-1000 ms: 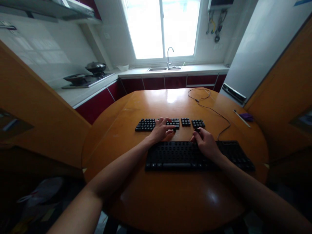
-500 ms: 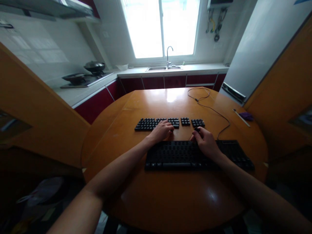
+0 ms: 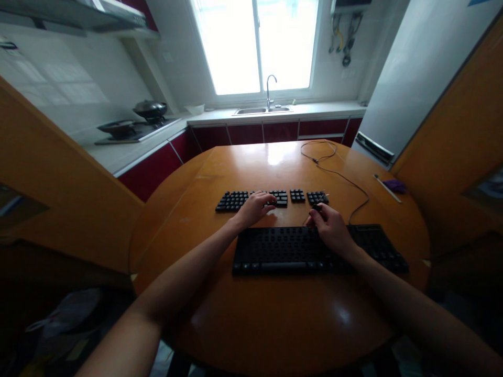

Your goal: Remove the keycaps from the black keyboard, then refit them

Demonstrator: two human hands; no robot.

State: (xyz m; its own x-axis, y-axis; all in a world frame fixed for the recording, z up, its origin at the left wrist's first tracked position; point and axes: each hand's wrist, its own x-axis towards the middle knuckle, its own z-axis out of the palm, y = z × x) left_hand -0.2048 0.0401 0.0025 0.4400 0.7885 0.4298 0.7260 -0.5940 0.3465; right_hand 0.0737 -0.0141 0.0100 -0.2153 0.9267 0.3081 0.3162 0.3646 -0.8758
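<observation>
The right hand point(image 3: 316, 210) is at twelve o'clock from the keyboard's middle, thumb and fingers pinched on a small dark piece point(image 3: 316, 207), likely gripped for fine control; what it is cannot be made out. At ten, the left hand point(image 3: 254, 207) reaches over loose keycaps point(image 3: 231, 201), its fingers curved and partly apart; whether a keycap sits between them cannot be told. The reach seems suited to handling caps singly.

The black keyboard point(image 3: 281, 245) lies flat below both hands, with its long space bar point(image 3: 277, 266) at the edge nearest the wearer. The caps stand in grouped blocks from ten to twelve, probably ordered to match their places on the board. The left hand hides some, and the right wrist crosses the keyboard, covering part of it.

A thin cable point(image 3: 346, 178) runs off towards one, clear of the caps. At two lie a pale stick point(image 3: 387, 188) and something purple point(image 3: 394, 185), near the edge of the wooden table point(image 3: 251, 314). Beyond it, the sink point(image 3: 251, 111) is at eleven, the fridge point(image 3: 408, 78) at one.
</observation>
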